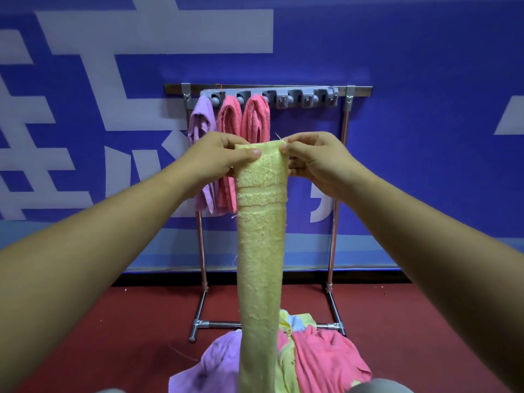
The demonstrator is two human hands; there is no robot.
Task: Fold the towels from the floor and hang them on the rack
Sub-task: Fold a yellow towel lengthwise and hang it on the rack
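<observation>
Cloth, metal and plastic

The yellow towel (261, 251) is terry cloth: a rough, looped, fuzzy pile crossed near the top by 2 flat, smoother woven bands, with loose threads fraying at its edges. The purple towel (201, 123) and 2 pink towels (229, 120) on the rack (336, 222) show the same matt, nubbly cloth, as does the heap of towels (326, 364) on the floor, which looks softer and finer. The rack is smooth metal tubing, glossy and reflective, with bright chrome-like joints at the base. The hook strip (297, 97) is grey plastic, smooth and dull. The floor (113, 321) is dark red and matt, faintly textured. The wall (425, 80) is a flat, matt blue sheet with white print.
</observation>
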